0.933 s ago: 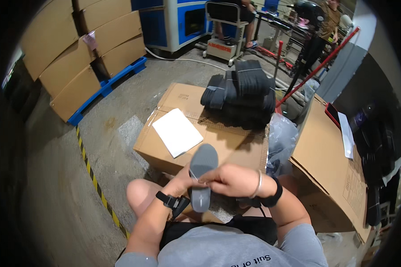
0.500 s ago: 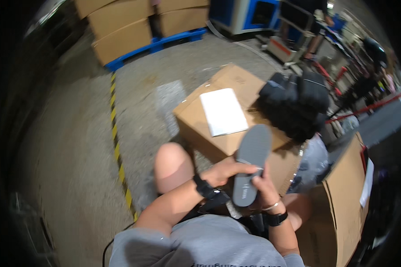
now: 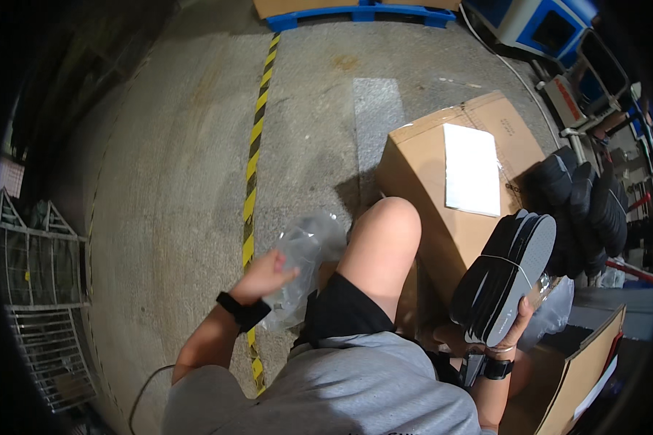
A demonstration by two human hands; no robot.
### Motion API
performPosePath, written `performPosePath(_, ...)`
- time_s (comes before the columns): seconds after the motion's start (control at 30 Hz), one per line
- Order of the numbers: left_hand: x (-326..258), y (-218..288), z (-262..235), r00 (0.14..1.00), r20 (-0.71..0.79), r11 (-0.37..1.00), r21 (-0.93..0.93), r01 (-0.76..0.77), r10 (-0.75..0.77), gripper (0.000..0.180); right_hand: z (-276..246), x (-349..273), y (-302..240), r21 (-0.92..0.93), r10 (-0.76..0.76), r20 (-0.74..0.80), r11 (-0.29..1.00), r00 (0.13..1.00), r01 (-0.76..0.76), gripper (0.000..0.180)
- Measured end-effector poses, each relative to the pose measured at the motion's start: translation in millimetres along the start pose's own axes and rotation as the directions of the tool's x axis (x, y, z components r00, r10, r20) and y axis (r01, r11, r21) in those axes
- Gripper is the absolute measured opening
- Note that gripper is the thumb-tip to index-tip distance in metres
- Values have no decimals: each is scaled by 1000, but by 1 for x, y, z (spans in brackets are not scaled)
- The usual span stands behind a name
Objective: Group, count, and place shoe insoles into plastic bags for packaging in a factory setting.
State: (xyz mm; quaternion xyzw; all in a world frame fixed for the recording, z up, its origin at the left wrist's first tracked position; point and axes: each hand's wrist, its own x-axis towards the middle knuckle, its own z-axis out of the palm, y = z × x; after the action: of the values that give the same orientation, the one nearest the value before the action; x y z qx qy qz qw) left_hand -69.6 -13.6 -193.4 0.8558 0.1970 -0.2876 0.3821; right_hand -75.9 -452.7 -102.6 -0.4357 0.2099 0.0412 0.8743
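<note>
My right hand (image 3: 516, 325) grips a stack of shoe soles (image 3: 495, 279), black with a grey one on the near side, bound by a thin band around the middle. The stack is tilted, toe ends up, above the right leg. To the left of my knee, my left hand (image 3: 267, 275) is in front of a clear plastic bag (image 3: 308, 250), its thumb apart from loosely curled fingers. Nothing shows between those fingers; whether they touch the bag is unclear.
A cardboard box (image 3: 428, 217) stands ahead, bearing a white sheet (image 3: 471, 170) and bundles of black soles (image 3: 584, 206). An open carton (image 3: 580, 362) is at my right. Yellow-black floor tape (image 3: 252, 159) runs on the left, toward a blue pallet (image 3: 370, 13). A metal rack (image 3: 47, 304) stands far left.
My left hand has left the grey sole and swung left to the plastic bag. My right hand keeps the stack, now turned so its side and band show. The view has shifted left and downward.
</note>
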Motion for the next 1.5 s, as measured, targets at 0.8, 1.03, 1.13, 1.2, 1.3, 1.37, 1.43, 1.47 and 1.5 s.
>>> performPosePath(0.8,33,150,-102,816,-450,667,-487,-565,363,19,-22,0,6,42,-24,-94,999,995,28,68)
performPosePath(1.03,-3,324,-69,305,-303,371,188,-910,903,21,-40,-12,2,145,-97,-7,985,995,97,63)
performPosePath(1.13,-12,377,-24,189,-137,217,239,-946,972,23,-53,-24,6,161,-148,-51,975,988,154,63)
performPosePath(1.2,-15,404,10,233,-7,228,242,-943,972,22,-61,-30,6,207,-159,-28,965,987,161,62)
performPosePath(1.3,-5,416,74,68,65,59,126,-990,996,20,-60,-43,1,238,-201,-21,950,979,201,61)
performPosePath(1.37,0,413,107,-7,350,30,-100,-995,937,35,-61,-51,-2,265,-221,-38,938,975,223,60)
performPosePath(1.43,3,407,118,-57,380,-17,-107,-994,923,38,-65,-53,-4,274,-256,-49,926,965,259,60)
performPosePath(1.47,5,403,119,-80,404,-39,-108,-993,911,41,-67,-56,-4,281,-266,-50,921,963,269,59)
performPosePath(1.5,12,401,114,-89,323,-72,-62,-995,942,42,-69,-58,-5,290,-275,-63,915,959,282,59)
